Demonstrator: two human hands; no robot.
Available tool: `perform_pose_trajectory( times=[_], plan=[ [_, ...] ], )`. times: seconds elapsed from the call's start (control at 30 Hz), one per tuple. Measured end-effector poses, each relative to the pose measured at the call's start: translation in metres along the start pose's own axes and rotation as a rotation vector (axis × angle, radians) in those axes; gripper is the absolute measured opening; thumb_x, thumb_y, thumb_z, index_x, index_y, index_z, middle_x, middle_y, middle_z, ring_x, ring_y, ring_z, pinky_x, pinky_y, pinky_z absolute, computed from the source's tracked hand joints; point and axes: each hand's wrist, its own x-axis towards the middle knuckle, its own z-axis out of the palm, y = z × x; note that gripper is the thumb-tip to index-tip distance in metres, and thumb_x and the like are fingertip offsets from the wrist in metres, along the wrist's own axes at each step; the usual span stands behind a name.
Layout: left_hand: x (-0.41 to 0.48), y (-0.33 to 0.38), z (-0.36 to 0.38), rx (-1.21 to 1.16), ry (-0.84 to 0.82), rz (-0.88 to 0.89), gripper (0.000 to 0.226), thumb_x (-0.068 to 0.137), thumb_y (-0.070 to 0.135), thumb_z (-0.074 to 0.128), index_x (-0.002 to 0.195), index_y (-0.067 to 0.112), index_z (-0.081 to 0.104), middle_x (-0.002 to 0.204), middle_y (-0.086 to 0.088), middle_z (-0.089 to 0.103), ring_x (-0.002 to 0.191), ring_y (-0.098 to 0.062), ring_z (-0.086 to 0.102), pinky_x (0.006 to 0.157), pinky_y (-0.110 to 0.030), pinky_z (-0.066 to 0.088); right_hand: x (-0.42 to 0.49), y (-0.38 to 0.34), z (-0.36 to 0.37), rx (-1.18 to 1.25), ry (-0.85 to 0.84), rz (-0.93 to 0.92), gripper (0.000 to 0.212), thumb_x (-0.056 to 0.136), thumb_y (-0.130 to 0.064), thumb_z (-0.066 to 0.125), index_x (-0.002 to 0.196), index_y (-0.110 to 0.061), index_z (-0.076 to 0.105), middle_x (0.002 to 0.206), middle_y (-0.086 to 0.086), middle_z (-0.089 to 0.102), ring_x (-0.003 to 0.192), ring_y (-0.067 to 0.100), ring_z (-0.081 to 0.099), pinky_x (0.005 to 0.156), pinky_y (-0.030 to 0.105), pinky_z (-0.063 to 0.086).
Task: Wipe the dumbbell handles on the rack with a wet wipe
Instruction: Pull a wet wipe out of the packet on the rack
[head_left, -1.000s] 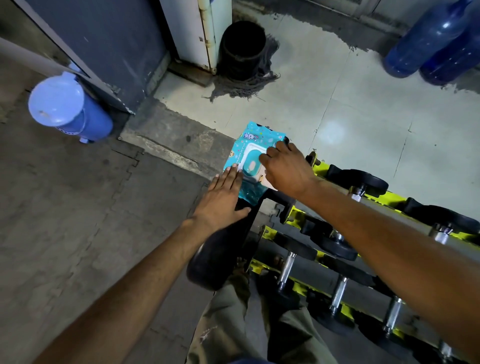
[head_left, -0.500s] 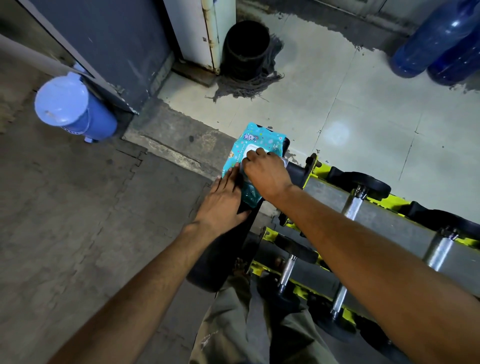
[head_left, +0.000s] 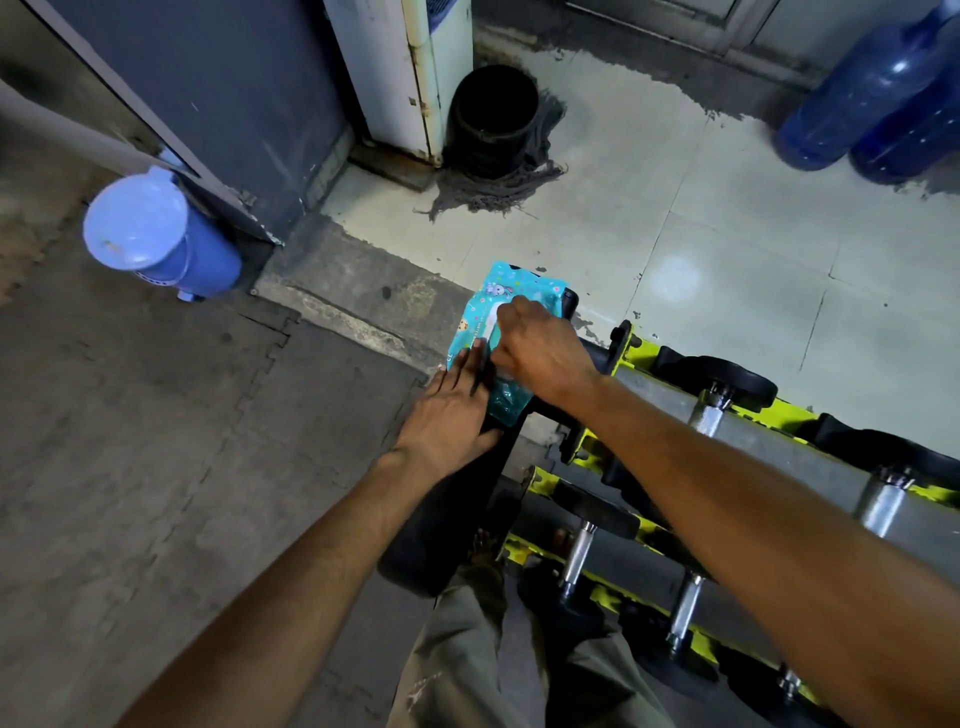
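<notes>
Your right hand (head_left: 540, 348) shifted over onto the flap of the one wet wipe pack (head_left: 506, 288), fingers curled on it, left hand (head_left: 447, 410) flat, pressing the pack, five dumbbell handles (head_left: 707, 413) showing, two water jugs (head_left: 862, 93)

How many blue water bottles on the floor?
2, side by side top right: left bottle, right bottle cut off by the frame; others may be hidden.

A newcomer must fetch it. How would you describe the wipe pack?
Start at the yellow dumbbell rack. At its far end lies the wipe pack. It alone is bright turquoise with cartoon prints, unlike the black weights nearby.
</notes>
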Motion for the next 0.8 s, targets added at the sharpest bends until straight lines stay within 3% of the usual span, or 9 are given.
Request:
perform_pose_trajectory(
  times=[0.13,0.27,0.33,0.43,0.57,0.7,0.8],
  plan=[
    [0.002,0.001,-0.002,-0.039,0.001,-0.003,0.104,0.094,0.048,0.066,0.166,0.004,0.005,0.174,-0.018,-0.008,0.162,-0.033,0.002,0.131,-0.046,0.016,-0.002,0.005,0.000,0.131,0.071,0.051,0.019,0.090,-0.022,0.056,0.101,-0.007,0.051,0.100,0.012,0.055,0.089,0.032,0.056,0.056,0.036,0.035],
    [0.001,-0.004,-0.003,-0.043,-0.016,0.026,0.105,0.093,0.044,0.069,0.166,0.004,0.005,0.174,-0.017,-0.011,0.162,-0.032,0.000,0.131,-0.046,0.016,-0.001,0.005,0.000,0.039,-0.015,-0.023,0.039,0.087,-0.028,0.068,0.116,-0.006,0.054,0.112,0.014,0.057,0.102,0.032,0.055,0.074,0.039,0.043],
    [0.002,-0.007,-0.004,-0.057,-0.015,0.047,0.105,0.092,0.042,0.069,0.166,0.004,0.005,0.174,-0.018,-0.011,0.162,-0.031,-0.001,0.130,-0.046,0.016,0.001,0.004,0.002,-0.013,-0.032,-0.027,0.039,0.086,-0.025,0.071,0.117,-0.006,0.057,0.114,0.014,0.058,0.104,0.032,0.055,0.082,0.043,0.047],
    [0.002,-0.010,-0.003,-0.055,-0.027,0.069,0.105,0.093,0.042,0.067,0.166,0.003,0.002,0.173,-0.020,-0.009,0.162,-0.032,0.000,0.131,-0.045,0.014,0.000,0.002,0.004,-0.104,-0.037,-0.016,0.032,0.082,-0.009,0.073,0.112,-0.008,0.061,0.110,0.011,0.060,0.101,0.030,0.057,0.078,0.041,0.050],
    [0.000,-0.005,0.000,-0.043,-0.027,0.063,0.105,0.094,0.043,0.065,0.166,0.002,0.000,0.174,-0.020,-0.007,0.162,-0.032,0.001,0.130,-0.045,0.014,-0.008,-0.001,0.004,-0.189,-0.046,-0.075,0.029,0.079,-0.006,0.072,0.107,-0.009,0.064,0.106,0.010,0.061,0.101,0.030,0.057,0.072,0.041,0.049],
    [0.003,-0.002,0.002,-0.049,-0.013,0.045,0.105,0.092,0.043,0.065,0.166,0.001,0.003,0.174,-0.021,-0.005,0.162,-0.033,0.003,0.131,-0.044,0.015,-0.007,-0.004,0.001,-0.139,-0.049,-0.019,0.033,0.084,-0.010,0.065,0.115,-0.006,0.058,0.113,0.012,0.060,0.105,0.031,0.056,0.073,0.040,0.048],
    [0.002,-0.003,0.003,-0.025,-0.014,0.052,0.104,0.092,0.042,0.066,0.165,0.001,0.006,0.174,-0.020,-0.007,0.162,-0.032,0.003,0.131,-0.043,0.012,-0.010,-0.002,0.003,0.003,-0.010,0.078,0.030,0.083,-0.006,0.059,0.112,-0.004,0.055,0.109,0.016,0.058,0.099,0.035,0.058,0.066,0.040,0.039]
  ],
)
